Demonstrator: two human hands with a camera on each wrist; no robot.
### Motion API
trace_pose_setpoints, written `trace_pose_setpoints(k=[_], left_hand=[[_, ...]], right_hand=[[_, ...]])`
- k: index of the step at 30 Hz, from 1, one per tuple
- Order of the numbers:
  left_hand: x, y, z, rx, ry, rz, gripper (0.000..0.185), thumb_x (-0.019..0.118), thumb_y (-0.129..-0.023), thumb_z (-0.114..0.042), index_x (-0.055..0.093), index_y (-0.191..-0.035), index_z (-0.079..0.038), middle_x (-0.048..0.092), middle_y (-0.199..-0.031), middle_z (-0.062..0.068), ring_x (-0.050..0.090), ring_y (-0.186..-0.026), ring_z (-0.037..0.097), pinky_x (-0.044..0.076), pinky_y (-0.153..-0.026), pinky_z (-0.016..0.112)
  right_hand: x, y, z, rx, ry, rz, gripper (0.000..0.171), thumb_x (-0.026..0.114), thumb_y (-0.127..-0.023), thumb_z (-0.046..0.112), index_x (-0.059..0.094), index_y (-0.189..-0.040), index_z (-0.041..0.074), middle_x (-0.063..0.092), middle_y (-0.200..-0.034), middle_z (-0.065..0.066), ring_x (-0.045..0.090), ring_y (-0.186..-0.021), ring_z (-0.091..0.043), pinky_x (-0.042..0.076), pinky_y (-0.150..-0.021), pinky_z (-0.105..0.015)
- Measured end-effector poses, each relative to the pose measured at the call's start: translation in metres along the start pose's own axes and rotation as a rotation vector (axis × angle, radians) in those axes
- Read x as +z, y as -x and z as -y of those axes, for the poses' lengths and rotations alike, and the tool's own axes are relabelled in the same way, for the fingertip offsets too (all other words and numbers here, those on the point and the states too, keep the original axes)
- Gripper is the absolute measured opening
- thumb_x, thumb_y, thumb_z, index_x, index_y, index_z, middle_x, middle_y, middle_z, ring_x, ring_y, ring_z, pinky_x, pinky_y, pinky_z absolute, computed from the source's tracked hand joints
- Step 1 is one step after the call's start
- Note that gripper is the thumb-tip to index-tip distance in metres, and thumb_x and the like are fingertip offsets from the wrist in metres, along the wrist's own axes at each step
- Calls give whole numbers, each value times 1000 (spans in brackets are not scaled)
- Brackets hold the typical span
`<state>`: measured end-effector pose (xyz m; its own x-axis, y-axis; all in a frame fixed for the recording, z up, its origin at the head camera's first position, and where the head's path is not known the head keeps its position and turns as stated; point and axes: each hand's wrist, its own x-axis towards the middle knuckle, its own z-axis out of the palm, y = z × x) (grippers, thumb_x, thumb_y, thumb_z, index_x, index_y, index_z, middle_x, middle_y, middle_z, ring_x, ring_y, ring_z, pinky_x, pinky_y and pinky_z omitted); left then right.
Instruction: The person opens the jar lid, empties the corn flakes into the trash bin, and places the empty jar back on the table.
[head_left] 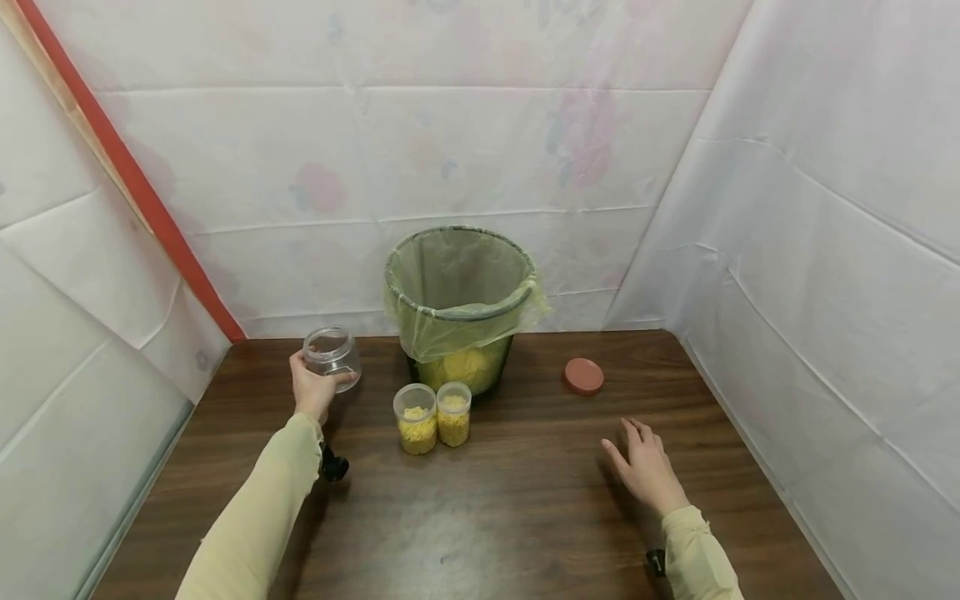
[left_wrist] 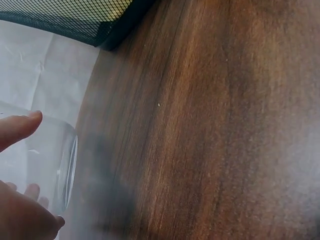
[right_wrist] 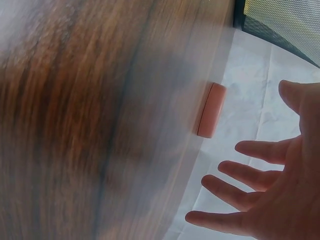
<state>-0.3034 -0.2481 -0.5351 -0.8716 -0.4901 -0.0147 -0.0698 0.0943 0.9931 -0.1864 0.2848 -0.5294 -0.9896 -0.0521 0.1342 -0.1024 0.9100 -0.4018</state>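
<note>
At the back left of the table, my left hand (head_left: 313, 388) grips a clear, lidless jar (head_left: 332, 357) from the side. In the left wrist view the thumb lies along the near wall of the jar (left_wrist: 47, 155), and fingertips show through it. My right hand (head_left: 647, 467) is over the right part of the table with fingers spread and holds nothing. Beyond its fingertips a round reddish-pink lid (head_left: 583, 376) lies flat. In the right wrist view the lid (right_wrist: 212, 111) shows edge-on, apart from the outstretched fingers.
A dark mesh bin (head_left: 468, 367) with a yellowish bag liner (head_left: 450, 333) stands at the back centre. In front of it are two small clear containers (head_left: 417, 421) (head_left: 453, 417) of yellow bits. White sheeting (head_left: 465, 158) walls the back and both sides of the wooden table (head_left: 487, 517).
</note>
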Motion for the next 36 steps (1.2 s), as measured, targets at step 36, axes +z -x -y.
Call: trace_pose_setpoints(k=[36], left_hand=[[-6,-15,14,-41,-30,56,101,76,-62,16,18,-140,-11,26,-151,11,28,-136,30,23,-115,43]], right_hand=[[-2,1,-10,31,-4,-1,67,46,-97,45,38,-138,-8,38,-138,-33,38,-123,-52,37,-94,-66]])
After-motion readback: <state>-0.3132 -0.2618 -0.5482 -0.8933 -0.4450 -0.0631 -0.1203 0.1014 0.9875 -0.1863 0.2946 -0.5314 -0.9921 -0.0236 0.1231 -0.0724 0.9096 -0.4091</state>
